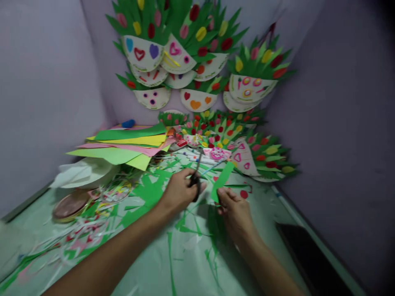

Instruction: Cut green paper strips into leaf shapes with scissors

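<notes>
My left hand point(180, 189) is closed on a pair of scissors point(195, 181) with dark handles, the blades pointing up and away from me. In my right hand point(236, 207) a green paper strip point(224, 179) is pinched near its lower end and slants up to the right. A small gap separates the scissors from the strip. Cut green paper pieces point(151, 189) lie on the table beside my left wrist, and thin green scraps point(171, 259) are scattered below both hands. Close to my right hand is a red paper oval point(243, 194).
Stacked coloured sheets point(129, 142) and white paper plates point(86, 172) lie at the left, near a round brown-topped container point(70, 204). Paper flower baskets point(197, 98) hang on the back wall; one point(247, 158) leans below. Markers point(197, 158) lie ahead. A dark flat object point(308, 255) is at right.
</notes>
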A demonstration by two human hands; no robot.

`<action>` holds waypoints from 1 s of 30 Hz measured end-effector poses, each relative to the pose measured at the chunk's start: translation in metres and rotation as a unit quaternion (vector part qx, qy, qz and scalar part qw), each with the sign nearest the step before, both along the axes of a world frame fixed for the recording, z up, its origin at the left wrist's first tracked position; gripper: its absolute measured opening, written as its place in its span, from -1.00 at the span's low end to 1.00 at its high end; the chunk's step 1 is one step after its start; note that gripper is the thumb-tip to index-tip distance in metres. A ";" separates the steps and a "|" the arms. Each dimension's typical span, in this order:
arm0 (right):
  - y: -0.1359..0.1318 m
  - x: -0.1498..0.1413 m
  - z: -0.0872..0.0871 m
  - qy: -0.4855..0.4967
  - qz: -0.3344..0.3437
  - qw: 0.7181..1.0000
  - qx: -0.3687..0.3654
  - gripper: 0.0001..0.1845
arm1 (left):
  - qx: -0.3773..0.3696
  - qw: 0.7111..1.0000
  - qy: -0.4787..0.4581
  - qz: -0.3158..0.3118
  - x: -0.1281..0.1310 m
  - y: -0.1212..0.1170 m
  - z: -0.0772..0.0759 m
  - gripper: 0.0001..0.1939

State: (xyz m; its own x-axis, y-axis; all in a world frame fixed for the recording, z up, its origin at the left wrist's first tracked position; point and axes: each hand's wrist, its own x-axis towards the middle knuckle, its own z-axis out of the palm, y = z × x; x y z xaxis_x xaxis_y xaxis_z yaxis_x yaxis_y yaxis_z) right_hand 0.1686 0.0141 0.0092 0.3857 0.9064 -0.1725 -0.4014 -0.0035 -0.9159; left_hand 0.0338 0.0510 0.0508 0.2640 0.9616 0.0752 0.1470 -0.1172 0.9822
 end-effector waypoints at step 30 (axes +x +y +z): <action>-0.011 -0.002 0.018 -0.025 0.001 0.998 0.059 -0.54 | 0.022 0.962 0.249 -0.108 -0.030 -0.049 -0.039 -0.53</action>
State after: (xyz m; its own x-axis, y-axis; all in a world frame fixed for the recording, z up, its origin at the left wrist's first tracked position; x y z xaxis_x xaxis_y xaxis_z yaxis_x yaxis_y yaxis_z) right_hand 0.1666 0.0026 0.0271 0.3896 0.9198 -0.0455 -0.3550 0.1044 -0.9290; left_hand 0.0039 0.0017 0.0122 0.4714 0.8788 -0.0740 0.5664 -0.2374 0.7892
